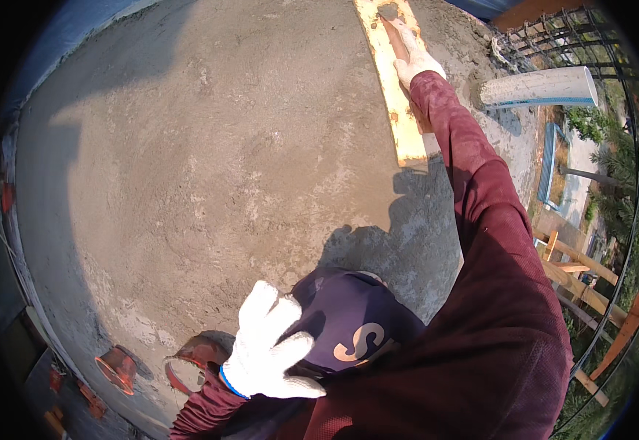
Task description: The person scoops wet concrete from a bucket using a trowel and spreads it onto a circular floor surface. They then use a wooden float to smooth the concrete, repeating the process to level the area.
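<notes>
Nearest, the gloved left hand [268, 345] is hanging empty above the slab's lower edge, its fingers spreading apart. Towards the slab's lower left corner, two orange-red collars [118, 369] are standing on the concrete. Farther out, well apart from the left, the gloved right hand [416, 60] is clamping round the handle of a long yellow float [396, 117], which is lying flat near the slab's upper right. Across the middle, the concrete slab [224, 147] is looking spread and roughly levelled, so the coarse stage is seemingly done; pitted, streaky patches are showing, and finer smoothing is probably remaining, notably by the collars and around the white plastic pipe [539, 86] jutting near the right edge. Beyond, a rebar mesh [554, 40] is rising.
</notes>
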A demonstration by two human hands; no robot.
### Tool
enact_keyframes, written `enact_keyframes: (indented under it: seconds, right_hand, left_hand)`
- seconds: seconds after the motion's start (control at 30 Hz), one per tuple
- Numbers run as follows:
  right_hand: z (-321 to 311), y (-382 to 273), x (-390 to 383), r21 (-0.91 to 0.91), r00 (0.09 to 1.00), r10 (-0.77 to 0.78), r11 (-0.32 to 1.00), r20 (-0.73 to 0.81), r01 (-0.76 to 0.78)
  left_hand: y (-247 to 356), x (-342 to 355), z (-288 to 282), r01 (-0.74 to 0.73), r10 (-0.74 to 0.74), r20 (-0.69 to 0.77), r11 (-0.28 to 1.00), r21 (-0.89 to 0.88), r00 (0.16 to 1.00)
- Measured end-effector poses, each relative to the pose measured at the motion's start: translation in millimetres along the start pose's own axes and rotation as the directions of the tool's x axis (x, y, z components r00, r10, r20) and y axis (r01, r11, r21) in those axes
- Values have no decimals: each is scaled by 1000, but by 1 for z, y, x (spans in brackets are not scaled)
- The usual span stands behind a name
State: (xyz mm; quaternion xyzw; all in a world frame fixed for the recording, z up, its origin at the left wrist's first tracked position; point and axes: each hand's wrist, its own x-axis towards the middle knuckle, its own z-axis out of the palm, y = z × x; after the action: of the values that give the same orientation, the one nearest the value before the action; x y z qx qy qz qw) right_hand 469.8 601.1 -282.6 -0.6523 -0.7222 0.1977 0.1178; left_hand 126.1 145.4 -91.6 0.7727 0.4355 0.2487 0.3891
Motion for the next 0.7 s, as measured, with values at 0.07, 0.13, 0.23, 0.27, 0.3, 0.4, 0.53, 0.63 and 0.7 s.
enact_keyframes:
  seconds: [0.07, 0.13, 0.23, 0.27, 0.3, 0.4, 0.53, 0.63, 0.7]
  right_hand:
    - [20, -19, -52, 23, 979, -197, 980, 53, 196]
    - [41, -37, -131, -26, 954, -271, 961, 128, 276]
    - [48, -53, -232, -348, 633, 61, 874, 772, 340]
    - [44, -57, -246, -233, 645, -57, 905, 762, 355]
    - [42, -65, -252, -140, 744, -220, 911, 631, 388]
    - [51, -104, -197, -123, 842, -291, 916, 454, 383]
    - [104, -191, -76, -207, 871, -409, 859, 271, 468]
    - [123, -230, -89, -217, 811, -485, 797, 327, 564]
    - [114, -240, -140, -87, 710, -548, 762, 441, 642]
  left_hand:
    - [5, 22, 45, -129, 82, -310, 982, -136, 947]
    - [6, 34, 70, -225, 137, -452, 964, -145, 882]
    - [19, 42, 90, -289, 150, -537, 939, -184, 830]
    - [23, 43, 92, -291, 176, -563, 949, -120, 807]
    - [25, 43, 92, -313, 198, -592, 945, -97, 781]
    - [31, 42, 92, -319, 190, -671, 945, -73, 717]
    - [24, 35, 98, -402, 284, -664, 915, -27, 692]
    - [28, 25, 100, -374, 251, -653, 926, -54, 715]
    - [36, 22, 96, -322, 207, -638, 944, -68, 742]
